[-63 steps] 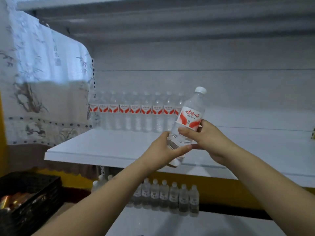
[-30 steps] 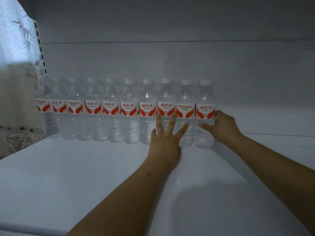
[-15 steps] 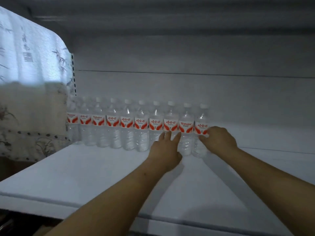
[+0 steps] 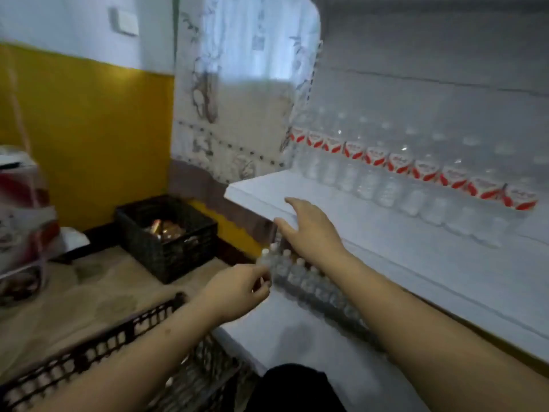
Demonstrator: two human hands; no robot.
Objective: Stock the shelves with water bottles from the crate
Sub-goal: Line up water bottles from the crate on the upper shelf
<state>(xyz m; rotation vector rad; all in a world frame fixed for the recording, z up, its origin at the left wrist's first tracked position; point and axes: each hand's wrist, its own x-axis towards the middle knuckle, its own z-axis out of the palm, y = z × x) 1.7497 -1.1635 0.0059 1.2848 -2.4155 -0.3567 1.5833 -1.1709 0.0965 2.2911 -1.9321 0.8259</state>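
A row of several clear water bottles with red-and-white labels [image 4: 401,171] stands along the back of the white upper shelf [image 4: 386,251]. My right hand [image 4: 309,227] hovers open in front of that shelf's front edge, holding nothing. My left hand [image 4: 237,289] is lower, fingers loosely curled and empty, beside the small bottles [image 4: 297,275] lined up on the lower shelf [image 4: 297,337]. A black plastic crate [image 4: 104,349] sits at the bottom left, under my left forearm. The picture is blurred by motion.
A second black crate [image 4: 166,236] with brownish packets stands on the floor by the yellow wall [image 4: 89,138]. A patterned curtain [image 4: 237,93] hangs left of the shelf. A red-and-white bag [image 4: 20,221] is at the far left.
Both hands have come away from the bottle row on the upper shelf and dropped down to the left. My view has swung left and down, so the crates and floor show.
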